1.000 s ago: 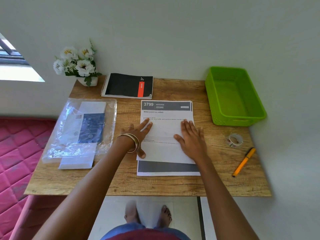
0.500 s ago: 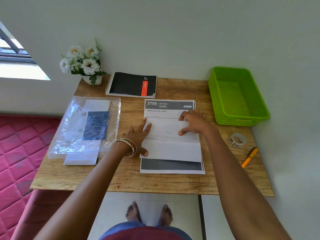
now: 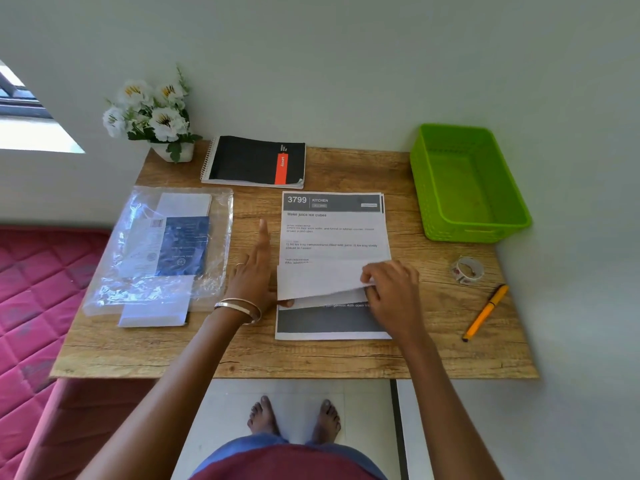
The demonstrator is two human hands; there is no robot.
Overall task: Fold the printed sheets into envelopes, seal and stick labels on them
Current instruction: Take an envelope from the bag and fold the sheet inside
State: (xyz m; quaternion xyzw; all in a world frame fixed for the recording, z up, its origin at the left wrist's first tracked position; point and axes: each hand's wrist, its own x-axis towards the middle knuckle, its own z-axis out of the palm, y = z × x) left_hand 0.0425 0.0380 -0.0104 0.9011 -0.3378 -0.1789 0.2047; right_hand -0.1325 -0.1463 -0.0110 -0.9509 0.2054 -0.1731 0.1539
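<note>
A stack of printed sheets (image 3: 334, 233) headed "3799 KITCHEN" lies in the middle of the wooden table (image 3: 311, 355). The top sheet's lower part is folded into a white band (image 3: 318, 280) across the page, its near edge lifted. My right hand (image 3: 393, 292) pinches this band at its right end. To the left of the sheets, my left hand (image 3: 251, 271) lies flat on the table with fingers straight, and its thumb touches the band's left corner. A clear plastic packet of envelopes (image 3: 159, 251) lies at the left, with a white envelope (image 3: 156, 306) partly out of it.
A green plastic basket (image 3: 467, 216) stands at the back right. A roll of tape (image 3: 467, 270) and an orange pen (image 3: 485, 313) lie at the right edge. A black notebook (image 3: 256, 161) and a pot of white flowers (image 3: 156, 116) sit at the back.
My right hand has come back toward me from the upper part of the sheet and now holds a narrower folded band. My left hand has slid left off the paper.
</note>
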